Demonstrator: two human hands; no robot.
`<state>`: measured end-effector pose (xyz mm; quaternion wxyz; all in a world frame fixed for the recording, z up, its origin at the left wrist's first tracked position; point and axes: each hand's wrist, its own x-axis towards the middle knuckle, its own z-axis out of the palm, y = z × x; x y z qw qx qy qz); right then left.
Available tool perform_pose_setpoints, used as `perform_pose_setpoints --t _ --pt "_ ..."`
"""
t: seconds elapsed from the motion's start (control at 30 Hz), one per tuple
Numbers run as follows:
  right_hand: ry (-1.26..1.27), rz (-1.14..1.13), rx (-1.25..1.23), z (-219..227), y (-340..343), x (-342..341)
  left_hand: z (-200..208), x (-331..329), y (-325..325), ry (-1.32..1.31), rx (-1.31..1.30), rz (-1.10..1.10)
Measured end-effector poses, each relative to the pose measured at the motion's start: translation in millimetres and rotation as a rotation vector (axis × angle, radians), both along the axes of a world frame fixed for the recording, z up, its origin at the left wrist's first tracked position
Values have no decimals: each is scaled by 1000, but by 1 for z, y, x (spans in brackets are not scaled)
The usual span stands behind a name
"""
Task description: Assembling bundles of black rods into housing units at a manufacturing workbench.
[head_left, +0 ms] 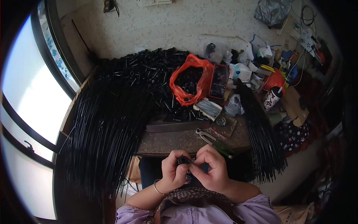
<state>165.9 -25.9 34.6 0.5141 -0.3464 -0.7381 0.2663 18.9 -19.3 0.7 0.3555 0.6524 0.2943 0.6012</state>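
Close to my body, just off the table's front edge, both hands meet. My left hand (pixel 174 168) is closed around a short black tubular part (pixel 183 160), its round end facing up between thumb and forefinger. Thumb and forefinger of my right hand (pixel 212 168) are pinched at the side of that part, on something small and thin that I cannot make out. Beyond the hands on the table lie pliers (pixel 206 137) with spread handles and a green-handled tool (pixel 223 149). A box of thin metal pins (pixel 209 108) sits farther back.
Long thin black rods (pixel 108 138) hang over the table's left edge, another bundle (pixel 261 130) over the right. A heap of black tubular parts (pixel 149 71) fills the back. A red plastic bag (pixel 177 87), a phone (pixel 219 81) and a patterned cup (pixel 273 98) stand nearby.
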Motion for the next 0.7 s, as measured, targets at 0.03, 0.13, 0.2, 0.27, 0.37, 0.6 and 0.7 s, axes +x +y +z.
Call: perform_pose_setpoints --t 0.03,0.13,0.2,0.27,0.37,0.6,0.7 --pt "1 -18 90 3 -3 1 3 3 4 3 82 -15" --pt "-66 0 336 -12 1 12 -1 -16 6 -87 55 -97" --pt "-457 -91 366 -35 9 34 -4 -33 13 -204 9 -91" --pt "-586 -355 95 -83 14 66 8 -35 18 -149 -82 -78" --pt "-1135 -717 67 -136 7 83 5 -33 21 5 -282 -242" --pt "422 97 -1123 -132 21 72 8 -25 27 -103 -205 -411" --pt "349 199 -822 -79 -8 53 13 -35 30 -143 -126 -165"
